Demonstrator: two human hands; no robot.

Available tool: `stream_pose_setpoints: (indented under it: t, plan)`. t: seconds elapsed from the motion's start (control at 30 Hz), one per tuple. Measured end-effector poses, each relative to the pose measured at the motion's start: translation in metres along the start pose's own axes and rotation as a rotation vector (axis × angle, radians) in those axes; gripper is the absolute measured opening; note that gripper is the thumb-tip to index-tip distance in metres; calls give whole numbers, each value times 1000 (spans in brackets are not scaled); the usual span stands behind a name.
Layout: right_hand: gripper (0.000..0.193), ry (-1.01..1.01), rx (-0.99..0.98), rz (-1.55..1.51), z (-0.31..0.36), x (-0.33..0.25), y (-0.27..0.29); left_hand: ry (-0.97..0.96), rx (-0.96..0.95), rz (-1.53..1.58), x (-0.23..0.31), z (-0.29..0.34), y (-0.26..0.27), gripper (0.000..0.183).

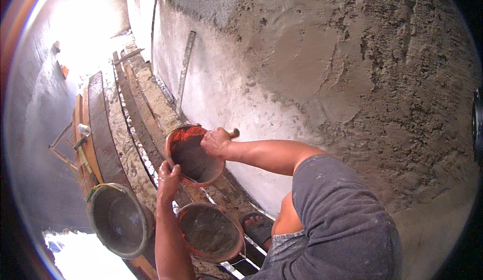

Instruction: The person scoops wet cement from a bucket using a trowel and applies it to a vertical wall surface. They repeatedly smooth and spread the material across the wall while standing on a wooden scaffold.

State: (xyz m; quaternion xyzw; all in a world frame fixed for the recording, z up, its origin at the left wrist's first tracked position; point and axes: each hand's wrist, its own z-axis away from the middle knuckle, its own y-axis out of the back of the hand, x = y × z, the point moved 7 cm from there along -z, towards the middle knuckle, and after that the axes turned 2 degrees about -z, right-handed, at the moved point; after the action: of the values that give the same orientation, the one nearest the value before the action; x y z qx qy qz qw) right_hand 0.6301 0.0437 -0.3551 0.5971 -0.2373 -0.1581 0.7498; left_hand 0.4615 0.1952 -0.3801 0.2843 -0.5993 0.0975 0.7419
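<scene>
My left hand (169, 178) is closed on the near-left rim of an orange-red bucket (204, 183), which is tilted and has grey wet mortar (193, 158) inside. At the bucket's far-right rim, my right hand (216, 143) is wrapped round the wooden handle of a trowel (234, 133). Only the handle's end sticks out past the fist; the blade is hidden. Close below stands a second orange bucket (183, 237) with mortar in it. To its left is a wide grey tub (146, 224) with a wet grey inside.
Mortar-splashed planks (103, 129) with gaps between them form the footing. A long straightedge (186, 71) leans on the partly plastered wall (312, 54) at the right. A hammer (86, 160) and a small white container (84, 129) lie left. My sandalled foot (256, 227) is beside the second bucket.
</scene>
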Motion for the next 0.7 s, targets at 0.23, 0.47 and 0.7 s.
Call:
stream_pose_setpoints:
  t: [0.23, 0.47, 0.7]
  plan:
    - [20, 128, -306, -125, 19, -28, 29, 36, -13, 60, -6, 17, 11, 31]
    - [22, -108, -101, 148, -3, 34, 67, -7, -70, 55, 10, 11, -11, 35]
    - [28, 108, -297, 149, 13, -7, 11, -38, -31, -79, 23, 25, -6, 43]
